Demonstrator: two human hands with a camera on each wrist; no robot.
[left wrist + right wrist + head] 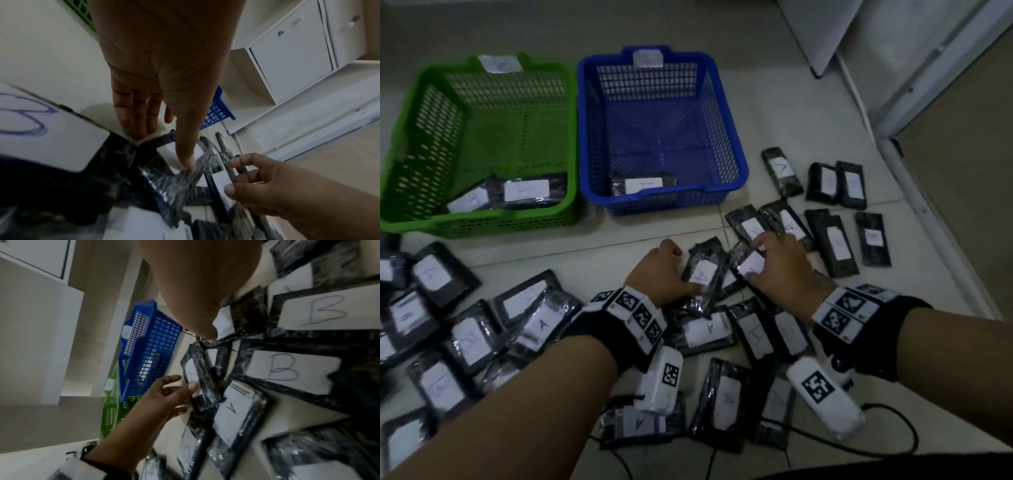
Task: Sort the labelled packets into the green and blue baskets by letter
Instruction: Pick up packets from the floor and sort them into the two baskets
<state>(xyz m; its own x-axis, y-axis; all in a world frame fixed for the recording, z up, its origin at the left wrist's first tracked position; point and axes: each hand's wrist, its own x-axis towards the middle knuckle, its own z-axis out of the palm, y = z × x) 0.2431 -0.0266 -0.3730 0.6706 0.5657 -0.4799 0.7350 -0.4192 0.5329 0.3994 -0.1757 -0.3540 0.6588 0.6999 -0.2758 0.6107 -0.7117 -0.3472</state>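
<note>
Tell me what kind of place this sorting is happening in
Probably an indoor room at home or in a small office, with the work done on the floor. The packets and baskets sit on pale floor tiles, and a white cabinet stands alongside.

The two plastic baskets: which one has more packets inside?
The green plastic basket, on the left: two black labelled packets lie inside. The blue plastic basket holds only one.
</note>
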